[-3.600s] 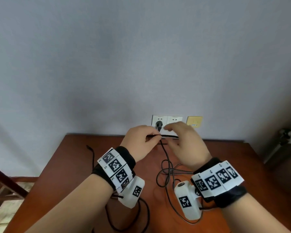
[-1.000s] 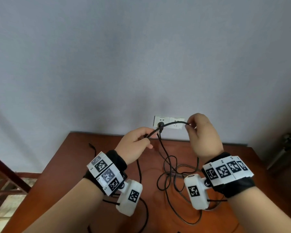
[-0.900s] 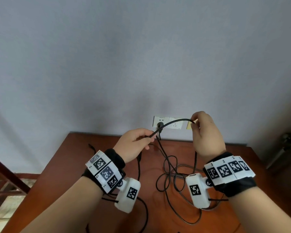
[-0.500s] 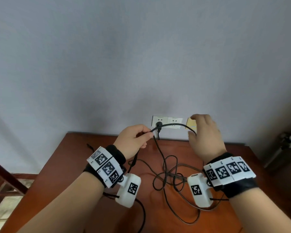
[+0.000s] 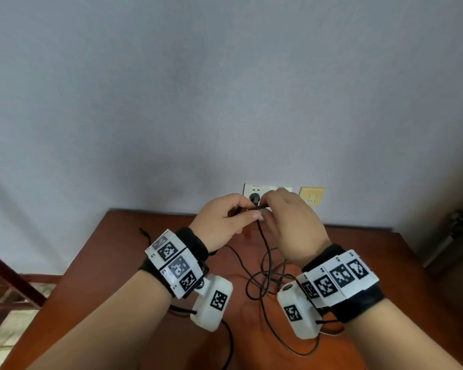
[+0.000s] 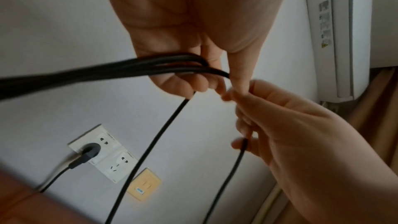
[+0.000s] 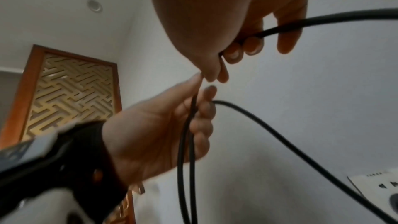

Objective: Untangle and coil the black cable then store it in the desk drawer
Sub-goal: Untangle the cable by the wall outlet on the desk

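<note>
Your left hand [image 5: 221,218] grips gathered loops of the black cable [image 6: 120,69]. Your right hand [image 5: 292,225], touching it on the right, pinches the next strand. The remaining tangle [image 5: 267,279] lies on the counter [image 5: 118,249] nearer you, below both hands.
</note>
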